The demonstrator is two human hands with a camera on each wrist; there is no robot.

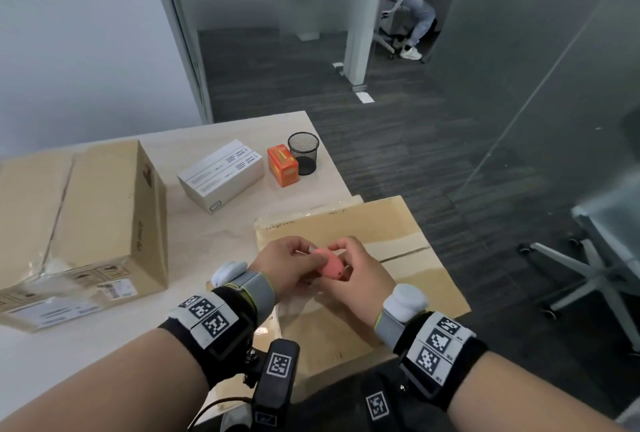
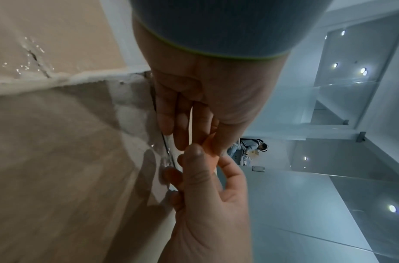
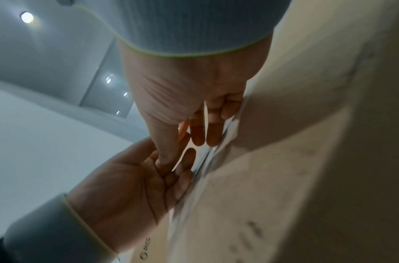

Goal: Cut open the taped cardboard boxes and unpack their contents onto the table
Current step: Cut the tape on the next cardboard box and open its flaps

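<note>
Both hands, left hand [image 1: 289, 263] and right hand [image 1: 360, 270], pinch a small pink cutter [image 1: 329, 267] above the near box [image 1: 398, 224] at lower centre, its taped seam apparently uncut. The large box [image 1: 104, 210] at left looks sealed too. White cartons [image 1: 221, 173] and an orange carton [image 1: 282, 165] sit on the worktop [image 1: 207, 237]; their print is illegible.
</note>
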